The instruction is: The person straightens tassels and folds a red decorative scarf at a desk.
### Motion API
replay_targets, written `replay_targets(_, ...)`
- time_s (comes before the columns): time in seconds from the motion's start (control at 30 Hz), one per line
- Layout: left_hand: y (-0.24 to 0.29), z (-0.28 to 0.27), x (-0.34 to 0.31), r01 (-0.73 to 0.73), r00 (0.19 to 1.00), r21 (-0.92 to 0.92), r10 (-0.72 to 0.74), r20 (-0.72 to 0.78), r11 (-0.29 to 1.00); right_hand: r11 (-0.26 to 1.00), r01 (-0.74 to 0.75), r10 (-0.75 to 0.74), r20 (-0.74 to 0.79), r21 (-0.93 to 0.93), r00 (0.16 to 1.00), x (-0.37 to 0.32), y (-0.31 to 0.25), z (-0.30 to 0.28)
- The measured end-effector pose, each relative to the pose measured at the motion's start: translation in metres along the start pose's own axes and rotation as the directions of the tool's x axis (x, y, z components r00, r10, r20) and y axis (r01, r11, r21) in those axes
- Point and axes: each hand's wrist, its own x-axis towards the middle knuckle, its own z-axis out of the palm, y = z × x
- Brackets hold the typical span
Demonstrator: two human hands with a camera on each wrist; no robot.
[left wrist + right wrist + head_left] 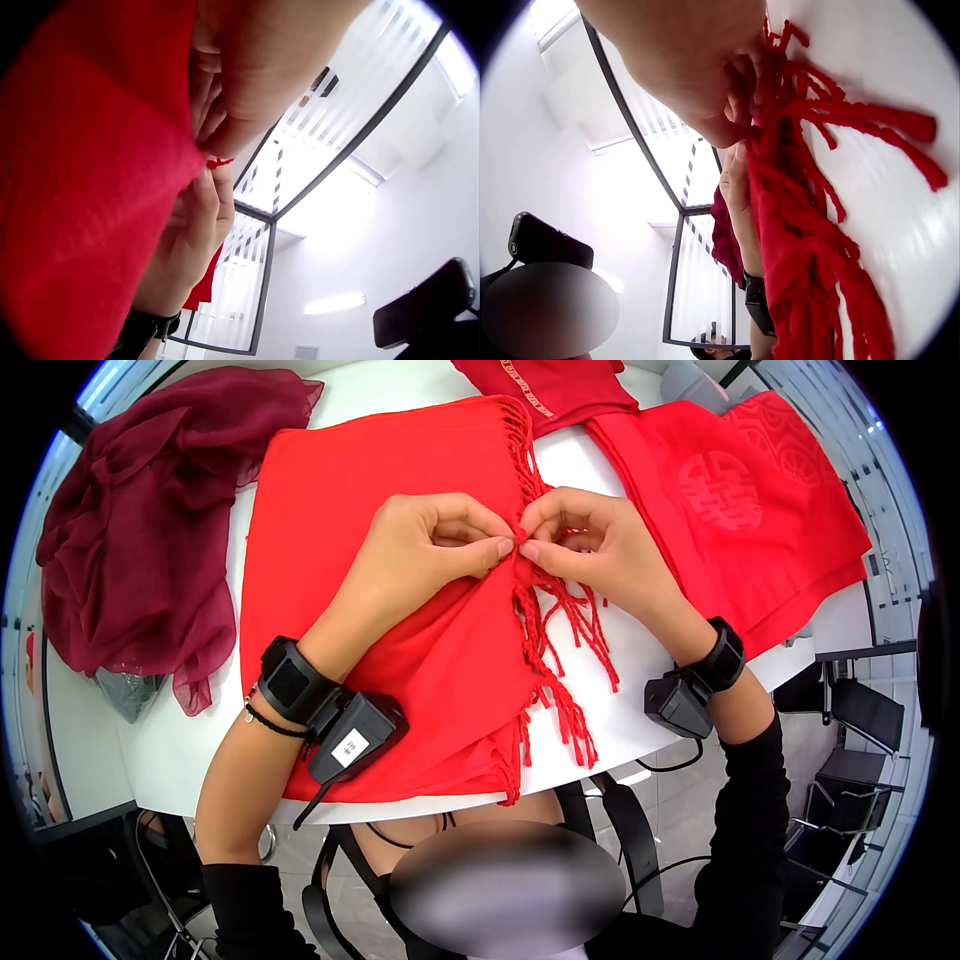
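A bright red scarf (370,470) lies folded on the white table, its knotted fringe (570,720) running down the right side. At the fringed edge my left hand (425,550) pinches the cloth between thumb and fingers. Right beside it, my right hand (595,545) pinches the same edge at the base of the tassels, the two thumb tips almost meeting. The cloth is drawn up into a fold under the hands. In the right wrist view, twisted tassels (870,120) hang out over the tabletop below the right hand (697,67).
A sheer maroon scarf (150,520) lies heaped at the left, by a clear plastic bag (130,693). Red cloth with a round woven emblem (720,490) is on the right, and another folded red piece (560,385) at the back. Chairs (850,720) stand beyond the table (170,760).
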Motion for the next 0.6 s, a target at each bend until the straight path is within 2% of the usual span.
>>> replay_targets(0.1, -0.0004, 0.0006, -0.0004, 0.029, 1.000, -0.031, -0.030, -0.006, 0.999, 1.000, -0.004, 0.004, 0.006, -0.015, 1.000, -0.0005, -0.0006, 0.0002)
replay_targets(0.2, -0.0033, 0.0017, 0.0001, -0.003, 1.000, -0.016, 0.003, -0.016, 1.000, 0.996, 0.032, -0.033, -0.010, -0.082, 0.999, -0.0007, -0.0023, 0.0002)
replay_targets(0.4, -0.0041, 0.0027, -0.0009, -0.073, 0.997, 0.159, 0.076, -0.014, 0.985, 0.994, 0.047, -0.047, 0.006, -0.102, 0.999, -0.0012, 0.0007, -0.0001)
replay_targets(0.6, -0.0027, 0.0042, -0.0019, -0.062, 0.998, 0.167, 0.066, -0.019, 0.984, 0.996, 0.022, -0.021, 0.021, -0.092, 1.000, -0.0021, -0.0030, 0.0006)
